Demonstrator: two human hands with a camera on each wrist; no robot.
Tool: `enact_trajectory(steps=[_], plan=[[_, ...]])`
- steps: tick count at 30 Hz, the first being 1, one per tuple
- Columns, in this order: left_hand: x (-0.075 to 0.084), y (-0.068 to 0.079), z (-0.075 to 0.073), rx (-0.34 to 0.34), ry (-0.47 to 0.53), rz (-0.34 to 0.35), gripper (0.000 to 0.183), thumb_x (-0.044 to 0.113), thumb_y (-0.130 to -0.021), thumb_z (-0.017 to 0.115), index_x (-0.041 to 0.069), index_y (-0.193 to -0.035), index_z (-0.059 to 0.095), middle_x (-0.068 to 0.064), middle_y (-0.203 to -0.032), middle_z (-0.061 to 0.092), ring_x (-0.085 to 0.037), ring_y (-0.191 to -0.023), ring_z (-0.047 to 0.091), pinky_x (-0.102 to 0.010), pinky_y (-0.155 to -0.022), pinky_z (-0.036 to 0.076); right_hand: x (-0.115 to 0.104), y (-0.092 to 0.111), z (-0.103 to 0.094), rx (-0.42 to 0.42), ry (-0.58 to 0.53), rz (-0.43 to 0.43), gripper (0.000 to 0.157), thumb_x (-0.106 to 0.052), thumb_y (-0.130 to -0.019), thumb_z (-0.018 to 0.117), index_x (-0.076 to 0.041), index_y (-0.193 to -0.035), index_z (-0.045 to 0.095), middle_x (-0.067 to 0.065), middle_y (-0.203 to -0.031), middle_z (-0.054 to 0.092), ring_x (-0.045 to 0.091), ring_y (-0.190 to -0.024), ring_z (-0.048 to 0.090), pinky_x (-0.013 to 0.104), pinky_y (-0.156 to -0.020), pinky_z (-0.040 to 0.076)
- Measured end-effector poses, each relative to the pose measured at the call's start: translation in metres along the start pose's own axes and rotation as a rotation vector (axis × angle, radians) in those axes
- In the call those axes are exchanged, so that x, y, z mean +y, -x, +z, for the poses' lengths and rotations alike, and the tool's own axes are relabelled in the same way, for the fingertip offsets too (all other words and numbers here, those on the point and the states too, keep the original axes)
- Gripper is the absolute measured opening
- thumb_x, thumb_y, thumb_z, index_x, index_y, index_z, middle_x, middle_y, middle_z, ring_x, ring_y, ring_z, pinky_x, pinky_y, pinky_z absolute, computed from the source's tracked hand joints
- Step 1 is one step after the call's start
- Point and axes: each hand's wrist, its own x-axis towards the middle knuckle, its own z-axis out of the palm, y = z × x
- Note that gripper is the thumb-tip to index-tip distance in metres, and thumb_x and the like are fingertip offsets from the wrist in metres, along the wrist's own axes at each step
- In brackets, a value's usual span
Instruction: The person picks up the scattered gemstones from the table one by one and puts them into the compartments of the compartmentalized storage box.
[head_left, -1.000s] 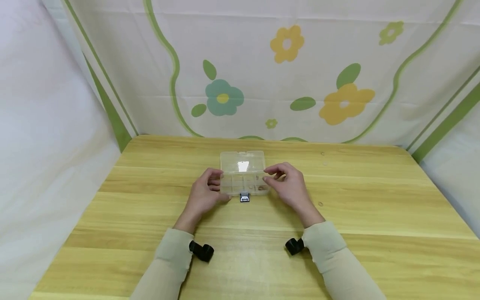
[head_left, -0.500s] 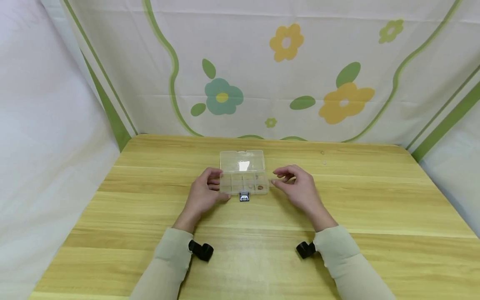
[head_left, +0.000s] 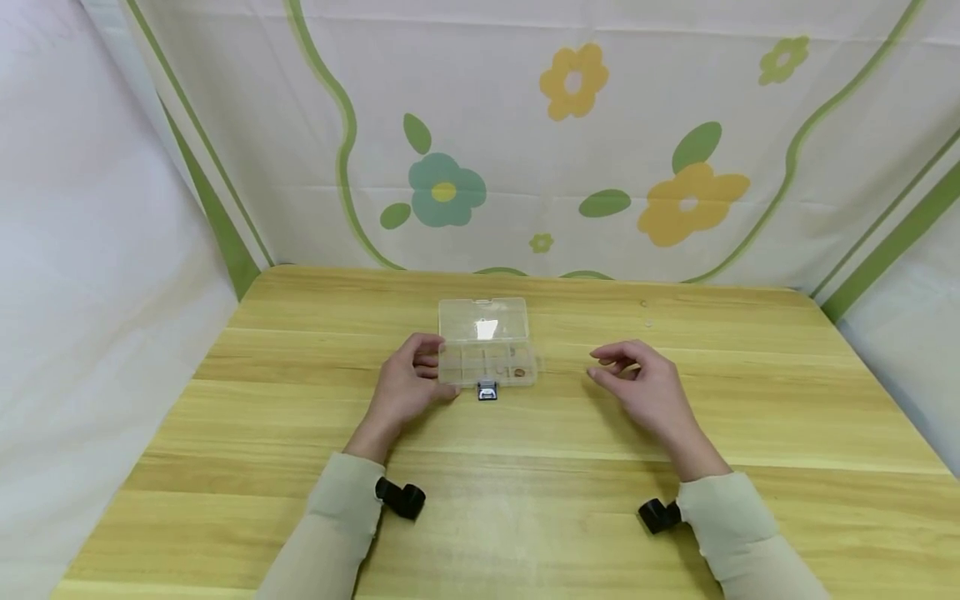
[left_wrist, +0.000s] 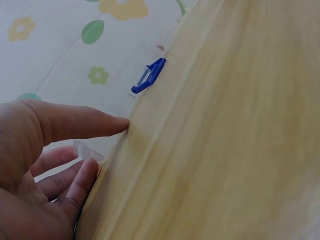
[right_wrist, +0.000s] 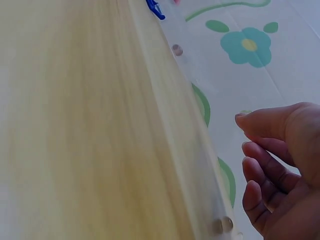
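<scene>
A clear plastic compartment box (head_left: 452,364) stands on the table, its see-through lid (head_left: 457,318) raised at the back and a blue latch (head_left: 487,391) at the front. My left hand (head_left: 405,383) holds the box's left end, thumb along the front edge and fingers at the side. A small brown round piece (head_left: 520,372) lies in a right-hand compartment. My right hand (head_left: 641,383) hovers right of the box, apart from it, fingers loosely bent. Nothing shows between its thumb (right_wrist: 260,122) and fingertips in the right wrist view.
Toward the back right of the wooden table (head_left: 750,375) lie a tiny brownish ring-like piece (head_left: 643,304) and a pale one (head_left: 648,323). A flowered curtain (head_left: 510,142) hangs behind the table's back edge.
My right hand has moved away from the box's right end toward the right. The left hand stays on the box. A small ring on the table at right is now out of sight near the right hand.
</scene>
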Motion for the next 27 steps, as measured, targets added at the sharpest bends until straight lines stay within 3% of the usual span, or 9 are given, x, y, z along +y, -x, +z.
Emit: enact_trajectory(steps=[13,20,27], plan=[[0.0,0.0,-0.001,-0.003,0.0,0.003,0.075,-0.004,-0.077,0.09,0.01,-0.144,0.06,-0.014,-0.142,0.064,-0.032,-0.119,0.066,-0.046,-0.107,0.056,0.025,0.019,-0.036,0.093,0.043,0.078,0.038,-0.043,-0.099,0.078,-0.015,-0.125,0.078,-0.002,-0.111,0.068,0.004,-0.091,0.061,0.017,-0.072,0.052],[0.001,0.001,-0.001,-0.002,0.011,-0.002,0.075,-0.004,-0.076,0.091,0.011,-0.143,0.061,-0.013,-0.141,0.064,-0.031,-0.118,0.065,-0.046,-0.106,0.056,0.04,0.024,-0.052,0.057,0.094,0.14,0.046,-0.052,-0.098,0.077,-0.018,-0.129,0.076,0.0,-0.12,0.067,0.001,-0.094,0.059,0.019,-0.072,0.053],[0.001,0.001,-0.001,-0.002,0.013,-0.004,0.075,-0.004,-0.076,0.09,0.011,-0.143,0.061,-0.013,-0.141,0.064,-0.031,-0.118,0.065,-0.046,-0.106,0.055,0.049,0.024,-0.055,-0.008,0.122,0.101,0.042,-0.048,-0.095,0.082,-0.016,-0.122,0.079,0.007,-0.119,0.071,0.004,-0.093,0.061,0.02,-0.074,0.052]])
